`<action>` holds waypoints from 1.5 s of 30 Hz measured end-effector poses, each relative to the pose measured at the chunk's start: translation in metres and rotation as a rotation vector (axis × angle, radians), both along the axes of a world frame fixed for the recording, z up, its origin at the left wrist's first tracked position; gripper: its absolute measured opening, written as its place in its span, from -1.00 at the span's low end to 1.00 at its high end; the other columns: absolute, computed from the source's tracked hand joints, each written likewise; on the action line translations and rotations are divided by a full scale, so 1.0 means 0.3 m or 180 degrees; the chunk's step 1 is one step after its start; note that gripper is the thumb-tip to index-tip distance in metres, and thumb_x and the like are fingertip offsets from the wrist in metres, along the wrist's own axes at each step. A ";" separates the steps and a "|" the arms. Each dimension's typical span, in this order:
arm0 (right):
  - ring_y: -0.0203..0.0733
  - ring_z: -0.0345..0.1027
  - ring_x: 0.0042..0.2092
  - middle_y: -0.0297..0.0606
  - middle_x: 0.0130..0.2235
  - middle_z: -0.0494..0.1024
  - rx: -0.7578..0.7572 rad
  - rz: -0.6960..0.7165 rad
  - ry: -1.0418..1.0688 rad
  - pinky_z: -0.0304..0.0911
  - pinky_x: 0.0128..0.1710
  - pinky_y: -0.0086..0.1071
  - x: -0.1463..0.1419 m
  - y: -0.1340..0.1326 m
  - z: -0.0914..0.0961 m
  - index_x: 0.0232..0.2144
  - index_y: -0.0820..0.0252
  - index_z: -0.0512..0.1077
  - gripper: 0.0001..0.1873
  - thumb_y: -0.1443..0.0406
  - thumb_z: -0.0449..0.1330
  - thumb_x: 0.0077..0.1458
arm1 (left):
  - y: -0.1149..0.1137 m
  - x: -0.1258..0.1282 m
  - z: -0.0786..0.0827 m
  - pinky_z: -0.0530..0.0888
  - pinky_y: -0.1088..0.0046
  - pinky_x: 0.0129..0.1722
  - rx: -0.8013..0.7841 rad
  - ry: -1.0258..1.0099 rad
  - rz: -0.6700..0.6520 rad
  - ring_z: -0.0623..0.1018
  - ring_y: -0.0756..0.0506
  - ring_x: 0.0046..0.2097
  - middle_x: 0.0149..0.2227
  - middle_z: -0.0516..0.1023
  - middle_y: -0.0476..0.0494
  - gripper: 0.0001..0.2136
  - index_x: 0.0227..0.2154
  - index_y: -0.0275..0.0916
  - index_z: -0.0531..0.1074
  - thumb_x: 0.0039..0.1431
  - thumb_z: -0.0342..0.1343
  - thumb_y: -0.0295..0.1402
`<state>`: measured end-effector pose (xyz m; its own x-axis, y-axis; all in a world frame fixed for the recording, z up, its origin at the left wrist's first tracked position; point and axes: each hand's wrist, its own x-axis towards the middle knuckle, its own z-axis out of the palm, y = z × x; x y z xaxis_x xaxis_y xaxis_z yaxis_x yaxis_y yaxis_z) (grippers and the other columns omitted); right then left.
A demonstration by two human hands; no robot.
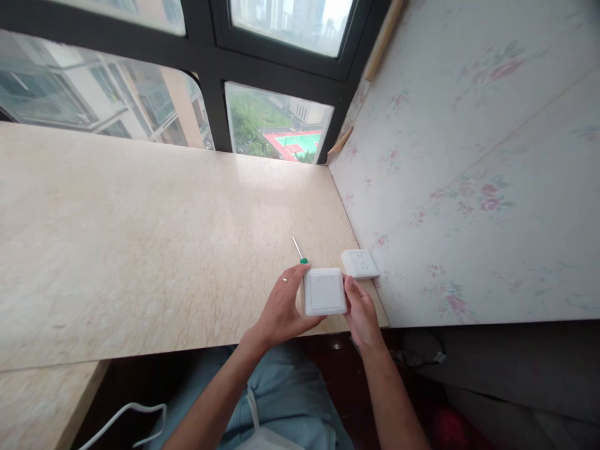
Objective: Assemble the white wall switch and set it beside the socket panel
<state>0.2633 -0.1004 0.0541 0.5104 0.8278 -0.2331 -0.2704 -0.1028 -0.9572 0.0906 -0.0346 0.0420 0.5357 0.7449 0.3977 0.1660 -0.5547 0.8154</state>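
A white square wall switch [325,291] is held face up between both hands over the near edge of the marble sill [140,250]. My left hand [284,306] grips its left side, thumb on the top left corner, a ring on one finger. My right hand [360,309] holds its right side with curled fingers. A small screwdriver [299,250] with a green handle lies on the sill just behind the switch. A white wall socket [360,263] rests on the sill by the wall, just right of the switch.
A floral-papered wall [469,187] rises along the sill's right edge. Dark-framed windows [210,81] run along the back. Below the sill are my lap in light blue cloth [281,387] and a white cable [122,419] at lower left.
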 end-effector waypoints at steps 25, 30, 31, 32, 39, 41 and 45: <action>0.08 0.51 0.09 -0.08 0.00 0.66 -0.0067 -0.0313 -0.0666 0.32 0.18 0.07 0.105 -0.061 -0.166 -0.07 0.14 0.56 -0.53 0.08 0.39 0.00 | 0.255 0.287 -0.117 -0.06 -0.21 0.38 -0.0221 0.0864 -0.0270 0.30 -0.49 0.34 0.16 0.46 -0.41 -0.20 0.09 -0.17 0.26 -0.22 0.48 -0.10; 0.06 0.52 0.08 -0.08 -0.01 0.66 -0.0097 -0.0375 -0.0829 0.34 0.15 0.03 0.104 -0.054 -0.184 -0.05 0.15 0.56 -0.54 0.09 0.37 0.02 | 0.259 0.297 -0.130 -0.12 -0.23 0.38 -0.0067 0.1116 -0.0214 0.17 -0.51 0.41 0.15 0.47 -0.48 -0.20 0.09 -0.24 0.26 -0.16 0.44 0.00; 0.06 0.52 0.07 -0.08 -0.01 0.66 -0.0097 -0.0392 -0.0874 0.35 0.14 0.02 0.104 -0.053 -0.189 -0.05 0.15 0.56 -0.54 0.09 0.36 0.02 | 0.259 0.300 -0.129 -0.13 -0.23 0.37 -0.0077 0.1127 -0.0214 0.16 -0.52 0.41 0.15 0.46 -0.51 -0.19 0.10 -0.26 0.26 -0.17 0.44 0.02; 0.06 0.52 0.06 -0.08 -0.02 0.66 -0.0099 -0.0406 -0.0923 0.36 0.13 0.00 0.103 -0.052 -0.195 -0.05 0.15 0.56 -0.54 0.09 0.35 0.03 | 0.259 0.302 -0.128 -0.13 -0.24 0.37 -0.0095 0.1128 -0.0218 0.15 -0.53 0.41 0.16 0.46 -0.54 -0.16 0.10 -0.28 0.26 -0.18 0.44 0.03; 0.01 0.53 -0.03 -0.08 -0.05 0.65 -0.0188 -0.0438 -0.1424 0.38 0.03 -0.07 0.088 -0.061 -0.213 -0.04 0.19 0.53 -0.55 0.07 0.28 0.08 | 0.246 0.246 -0.124 -0.16 -0.16 0.40 -0.0103 0.0853 -0.0215 -0.06 -0.49 0.47 0.36 0.18 -0.64 -0.01 0.27 -0.35 0.14 -0.10 0.35 0.16; -0.02 0.51 -0.10 -0.09 -0.08 0.64 -0.0165 -0.0360 -0.1713 0.40 -0.05 -0.12 0.067 -0.065 -0.203 -0.09 0.19 0.54 -0.60 0.07 0.26 0.11 | 0.241 0.200 -0.132 -0.15 -0.16 0.40 -0.0206 0.0722 -0.0004 -0.08 -0.48 0.47 0.38 0.12 -0.64 -0.04 0.29 -0.37 0.13 -0.02 0.29 0.16; -0.09 0.47 -0.27 -0.12 -0.14 0.62 -0.0092 0.0221 -0.2203 0.38 -0.26 -0.23 -0.001 -0.050 -0.162 -0.09 0.15 0.56 -0.65 0.10 0.25 0.14 | 0.227 0.101 -0.161 -0.04 -0.19 0.38 -0.0369 0.0583 0.0272 0.05 -0.49 0.45 0.34 0.24 -0.58 -0.23 0.24 -0.34 0.24 0.12 0.19 0.11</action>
<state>0.2630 -0.1154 0.0055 0.4956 0.8623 0.1045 0.4093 -0.1258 -0.9037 0.1211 0.0335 -0.0063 0.5240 0.8257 0.2087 0.3594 -0.4365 0.8248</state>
